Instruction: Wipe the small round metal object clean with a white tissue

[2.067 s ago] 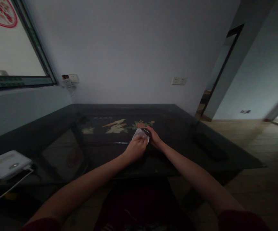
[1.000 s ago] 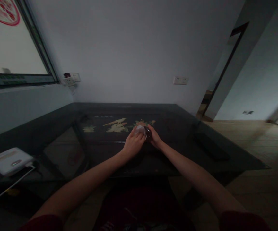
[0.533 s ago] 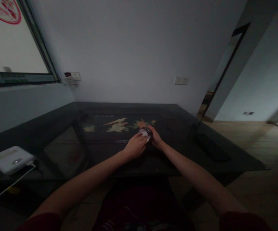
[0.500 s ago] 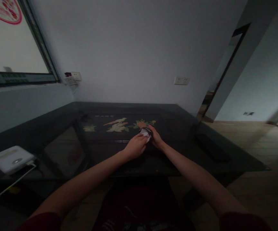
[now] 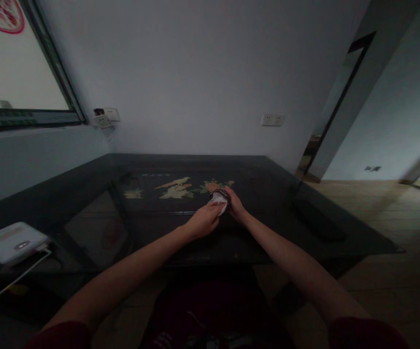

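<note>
Both my hands meet over the middle of a dark glass-topped table. My left hand is closed, pinching a small white tissue and pressing it against a small dark object. My right hand is closed around that dark object from the right; I cannot make out what the object is. Under the glass just beyond my hands lies a panel painted with birds and flowers.
A white box-shaped device with a white cable sits at the table's left end. A dark flat object lies near the right edge. Wall sockets are behind; a doorway and wooden floor lie to the right.
My left hand has kept shifting the tissue over the dark object, from covering its top to its near left side. My right hand has stayed holding it in place.
</note>
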Demonstrator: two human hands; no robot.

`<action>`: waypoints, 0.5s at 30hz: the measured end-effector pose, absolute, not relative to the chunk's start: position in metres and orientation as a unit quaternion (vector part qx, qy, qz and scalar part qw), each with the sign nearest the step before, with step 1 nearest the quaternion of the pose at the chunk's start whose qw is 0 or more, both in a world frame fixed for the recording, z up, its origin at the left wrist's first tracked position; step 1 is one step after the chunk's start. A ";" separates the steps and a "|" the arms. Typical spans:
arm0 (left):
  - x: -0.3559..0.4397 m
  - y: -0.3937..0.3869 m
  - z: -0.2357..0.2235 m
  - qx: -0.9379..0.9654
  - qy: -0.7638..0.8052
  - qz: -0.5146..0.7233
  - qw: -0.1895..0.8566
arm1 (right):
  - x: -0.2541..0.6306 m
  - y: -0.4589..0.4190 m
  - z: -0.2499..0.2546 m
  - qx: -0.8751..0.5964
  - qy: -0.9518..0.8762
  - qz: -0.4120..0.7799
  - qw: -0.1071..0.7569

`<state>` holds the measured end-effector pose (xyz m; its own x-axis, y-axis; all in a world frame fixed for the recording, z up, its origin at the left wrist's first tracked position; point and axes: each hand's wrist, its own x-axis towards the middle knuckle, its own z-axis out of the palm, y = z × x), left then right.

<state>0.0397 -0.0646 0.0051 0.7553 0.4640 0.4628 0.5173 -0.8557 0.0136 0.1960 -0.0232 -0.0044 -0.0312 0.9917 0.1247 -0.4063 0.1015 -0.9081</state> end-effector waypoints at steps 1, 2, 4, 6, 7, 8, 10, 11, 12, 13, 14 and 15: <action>0.038 -0.064 0.006 -0.937 -0.258 -0.227 0.068 | 0.196 -0.022 -0.005 -0.343 -0.430 0.574 0.606; 0.037 -0.064 0.007 -0.938 -0.253 -0.223 0.081 | 0.196 -0.021 -0.005 -0.345 -0.431 0.573 0.605; 0.035 -0.062 0.009 -0.939 -0.241 -0.221 0.109 | 0.196 -0.020 -0.006 -0.351 -0.429 0.574 0.603; 0.034 -0.061 0.010 -0.938 -0.229 -0.221 0.136 | 0.196 -0.018 -0.007 -0.352 -0.425 0.576 0.603; 0.033 -0.060 0.010 -0.937 -0.227 -0.219 0.148 | 0.197 -0.017 -0.008 -0.353 -0.424 0.577 0.602; 0.033 -0.060 0.010 -0.936 -0.229 -0.216 0.160 | 0.197 -0.017 -0.008 -0.354 -0.426 0.578 0.600; 0.033 -0.060 0.009 -0.930 -0.241 -0.212 0.180 | 0.199 -0.016 -0.008 -0.358 -0.433 0.581 0.589; 0.033 -0.061 0.009 -0.927 -0.248 -0.211 0.189 | 0.199 -0.015 -0.008 -0.361 -0.437 0.584 0.582; 0.033 -0.062 0.009 -0.922 -0.256 -0.211 0.197 | 0.200 -0.015 -0.009 -0.362 -0.440 0.588 0.575; 0.033 -0.063 0.010 -0.918 -0.264 -0.213 0.204 | 0.200 -0.015 -0.010 -0.360 -0.442 0.591 0.571; 0.033 -0.064 0.010 -0.915 -0.272 -0.213 0.210 | 0.200 -0.015 -0.010 -0.354 -0.444 0.591 0.573; 0.033 -0.065 0.010 -0.912 -0.278 -0.213 0.214 | 0.201 -0.015 -0.011 -0.345 -0.447 0.592 0.576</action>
